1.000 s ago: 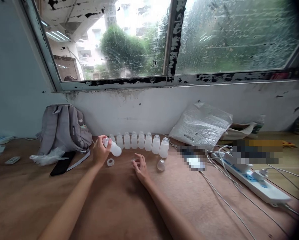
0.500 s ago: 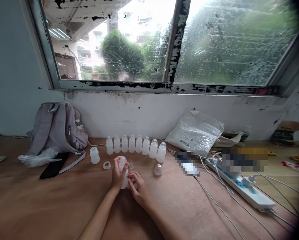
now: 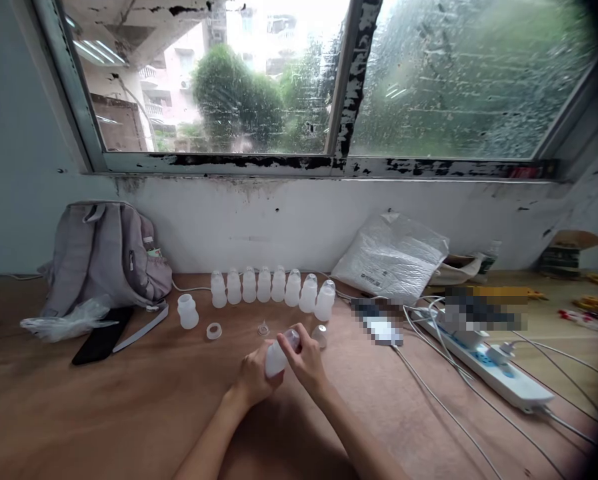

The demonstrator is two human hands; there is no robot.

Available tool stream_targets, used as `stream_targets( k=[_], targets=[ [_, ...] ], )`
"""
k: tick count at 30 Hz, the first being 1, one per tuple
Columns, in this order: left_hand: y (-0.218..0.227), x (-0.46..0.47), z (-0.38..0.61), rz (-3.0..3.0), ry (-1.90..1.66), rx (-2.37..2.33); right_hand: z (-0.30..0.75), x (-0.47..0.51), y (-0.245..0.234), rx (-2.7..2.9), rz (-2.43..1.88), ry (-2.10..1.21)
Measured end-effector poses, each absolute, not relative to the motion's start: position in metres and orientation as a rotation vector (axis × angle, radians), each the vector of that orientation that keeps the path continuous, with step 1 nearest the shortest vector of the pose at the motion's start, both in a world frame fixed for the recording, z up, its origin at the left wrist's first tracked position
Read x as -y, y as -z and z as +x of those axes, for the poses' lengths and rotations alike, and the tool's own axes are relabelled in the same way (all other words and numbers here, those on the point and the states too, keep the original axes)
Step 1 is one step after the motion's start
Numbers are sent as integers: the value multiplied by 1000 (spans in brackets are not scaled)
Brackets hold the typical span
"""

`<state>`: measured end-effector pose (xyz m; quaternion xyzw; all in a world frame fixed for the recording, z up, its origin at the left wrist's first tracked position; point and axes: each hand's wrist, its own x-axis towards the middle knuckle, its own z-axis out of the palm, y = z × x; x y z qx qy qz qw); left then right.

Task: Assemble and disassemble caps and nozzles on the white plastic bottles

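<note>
My left hand (image 3: 253, 379) is wrapped round the body of a small frosted white bottle (image 3: 275, 359), held tilted above the brown table (image 3: 129, 413). My right hand (image 3: 306, 361) grips the bottle's clear cap end (image 3: 293, 338). Behind them a row of several capped white bottles (image 3: 271, 288) stands along the wall. An uncapped bottle (image 3: 187, 311) stands to the left, with a white ring (image 3: 213, 331) beside it. A small clear nipple piece (image 3: 263, 328) and a clear dome cap (image 3: 320, 335) lie just beyond my hands.
A grey backpack (image 3: 103, 257) leans on the wall at left, with a black phone (image 3: 99, 335) and a crumpled plastic bag (image 3: 63, 325) before it. A white plastic bag (image 3: 391, 257) lies at right. A power strip (image 3: 499, 377) and white cables (image 3: 443, 407) cross the right side.
My left hand set one bottle down at the left, then took up another. Both hands now hold it nearer the middle, tilted, with my right hand moved onto the cap end.
</note>
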<state>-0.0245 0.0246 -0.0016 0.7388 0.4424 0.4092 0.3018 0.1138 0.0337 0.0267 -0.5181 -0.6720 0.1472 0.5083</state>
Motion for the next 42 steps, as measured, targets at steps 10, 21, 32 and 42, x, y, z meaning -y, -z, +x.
stream_targets(
  k=[10, 21, 32, 42],
  targets=[
    [-21, -23, -18, 1338, -647, -614, 132, -37, -35, 1595, -1218, -388],
    [-1, -32, -42, 933, -339, -411, 115, -26, -14, 1424, -1100, -610],
    [-1, -34, -76, 976, -484, -429, 163, -52, -17, 1085, -1248, -334],
    [-7, -37, -80, 888, -977, -599, 179, -86, 23, 1623, -1521, 134]
  ],
)
